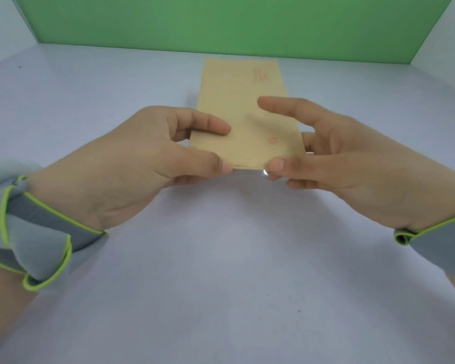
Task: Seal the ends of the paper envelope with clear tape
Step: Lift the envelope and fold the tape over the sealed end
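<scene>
A tan paper envelope (243,106) with faint red print is held lengthwise away from me, just above the table. My left hand (142,158) pinches its near left corner between thumb and fingers. My right hand (339,158) pinches the near right corner with the thumb on top, the index finger raised over the paper. A small shiny glint, possibly clear tape (265,172), shows at the near edge by my right thumb; I cannot tell for sure. No tape roll is in view.
The white table (234,258) spreads all around. A green wall (234,22) stands at the back, white side panels at left and right. Grey wrist bands with lime edging sit on both wrists.
</scene>
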Demonstrator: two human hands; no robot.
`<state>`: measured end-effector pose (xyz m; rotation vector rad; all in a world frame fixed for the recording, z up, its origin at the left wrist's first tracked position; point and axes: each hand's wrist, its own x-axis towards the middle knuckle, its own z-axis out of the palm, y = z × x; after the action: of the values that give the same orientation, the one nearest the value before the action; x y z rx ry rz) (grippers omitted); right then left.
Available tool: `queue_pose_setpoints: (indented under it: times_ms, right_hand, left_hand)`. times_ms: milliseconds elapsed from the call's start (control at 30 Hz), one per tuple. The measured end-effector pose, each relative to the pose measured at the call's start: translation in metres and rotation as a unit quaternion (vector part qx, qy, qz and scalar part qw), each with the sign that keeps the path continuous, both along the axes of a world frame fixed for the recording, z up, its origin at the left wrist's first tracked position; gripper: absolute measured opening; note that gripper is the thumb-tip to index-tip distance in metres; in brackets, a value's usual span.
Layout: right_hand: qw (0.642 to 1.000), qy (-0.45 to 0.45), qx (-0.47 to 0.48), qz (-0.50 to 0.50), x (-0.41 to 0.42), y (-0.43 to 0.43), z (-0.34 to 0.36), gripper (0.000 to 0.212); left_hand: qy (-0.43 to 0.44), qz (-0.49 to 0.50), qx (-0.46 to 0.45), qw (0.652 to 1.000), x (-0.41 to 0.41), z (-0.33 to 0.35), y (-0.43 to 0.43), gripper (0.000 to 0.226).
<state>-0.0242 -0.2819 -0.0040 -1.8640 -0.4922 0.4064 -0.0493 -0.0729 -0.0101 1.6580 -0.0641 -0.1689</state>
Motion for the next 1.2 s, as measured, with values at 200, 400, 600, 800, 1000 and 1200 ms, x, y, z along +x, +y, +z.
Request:
queue_pose_setpoints:
  times_ms: [200,400,600,800,1000,1200]
  right_hand:
    - [0.996,0.065,0.053,-0.021,-0.002,0.006,-0.003,0.05]
    - [0.996,0.038,0.069,-0.04,-0.003,0.012,-0.009,0.047]
    - [0.997,0.019,0.066,-0.045,-0.001,0.009,-0.008,0.053]
    - [0.995,0.041,0.089,-0.025,0.005,0.0,-0.005,0.034]
    - [0.995,0.033,0.082,-0.04,0.008,-0.003,-0.005,0.031]
    - [0.996,-0.011,0.066,-0.055,0.007,-0.002,-0.003,0.03]
  left_hand:
    - [-0.015,0.022,-0.014,1.0,-0.002,-0.005,-0.009,0.054]
    - [-0.012,0.035,-0.024,0.999,-0.001,-0.01,-0.013,0.052]
    - [-0.011,0.041,-0.027,0.999,0.0,-0.011,-0.01,0.044]
    - [-0.013,0.041,-0.018,0.999,0.002,-0.007,-0.006,0.048]
    - [-0.017,0.021,-0.042,0.999,0.002,-0.004,-0.005,0.034]
    - [-0.016,0.032,-0.056,0.998,0.002,-0.003,-0.005,0.027]
